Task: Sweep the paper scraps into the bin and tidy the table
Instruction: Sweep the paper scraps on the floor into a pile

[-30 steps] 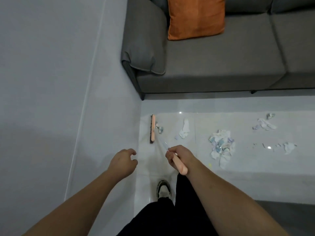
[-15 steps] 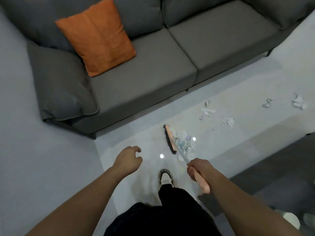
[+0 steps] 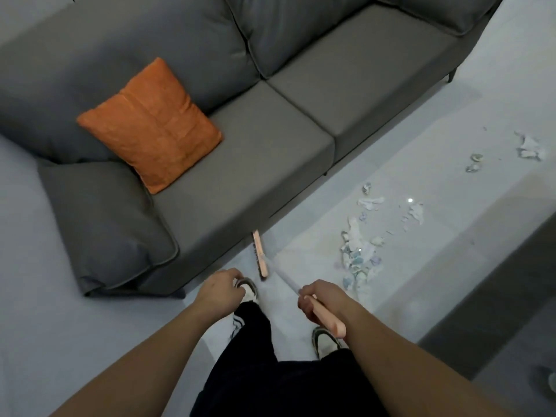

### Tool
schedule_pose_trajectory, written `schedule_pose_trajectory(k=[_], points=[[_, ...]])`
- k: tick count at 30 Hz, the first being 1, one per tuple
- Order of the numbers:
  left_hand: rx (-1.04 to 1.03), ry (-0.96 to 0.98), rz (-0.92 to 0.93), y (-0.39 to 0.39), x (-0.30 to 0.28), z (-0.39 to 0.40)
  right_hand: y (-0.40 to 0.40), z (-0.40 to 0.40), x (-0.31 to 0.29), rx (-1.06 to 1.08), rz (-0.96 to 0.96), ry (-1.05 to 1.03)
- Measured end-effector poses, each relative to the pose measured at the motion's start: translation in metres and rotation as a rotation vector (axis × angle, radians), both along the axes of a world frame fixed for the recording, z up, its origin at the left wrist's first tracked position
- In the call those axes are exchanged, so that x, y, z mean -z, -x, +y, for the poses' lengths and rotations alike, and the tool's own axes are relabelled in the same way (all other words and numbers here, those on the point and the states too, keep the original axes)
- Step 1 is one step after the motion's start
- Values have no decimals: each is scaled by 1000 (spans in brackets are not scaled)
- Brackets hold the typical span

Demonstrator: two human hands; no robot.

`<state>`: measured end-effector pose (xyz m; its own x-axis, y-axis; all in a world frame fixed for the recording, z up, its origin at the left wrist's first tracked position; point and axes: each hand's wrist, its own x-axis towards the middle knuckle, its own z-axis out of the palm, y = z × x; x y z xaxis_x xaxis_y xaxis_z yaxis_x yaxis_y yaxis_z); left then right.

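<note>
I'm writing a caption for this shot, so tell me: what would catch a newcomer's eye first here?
The orange cushion stands out first, leaning at the left end of the grey sofa. Next comes the litter of paper scraps strewn over the pale floor to the right. At the bottom, the right hand grips a pink-handled broom, its head near the sofa's front edge, while the left hand holds nothing.

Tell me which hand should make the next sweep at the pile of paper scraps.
Right. The right hand already grips the broom handle, and the pile of paper scraps lies on the floor to the right of the broom head. The left hand holds nothing and hangs farther from the pile.
</note>
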<state>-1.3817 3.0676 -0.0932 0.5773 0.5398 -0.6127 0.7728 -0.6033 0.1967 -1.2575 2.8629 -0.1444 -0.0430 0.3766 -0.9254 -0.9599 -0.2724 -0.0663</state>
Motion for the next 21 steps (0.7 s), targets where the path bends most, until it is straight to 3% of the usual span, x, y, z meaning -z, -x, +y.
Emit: schedule_pose_trajectory(k=[3, 13, 21], points=[[49, 20, 30, -10, 6, 45, 3, 25, 16, 42, 5, 74], [262, 137, 30, -100, 26, 166, -29, 75, -12, 272, -317, 497], [550, 228, 18, -190, 34, 164, -26, 77, -49, 847, -325, 573]])
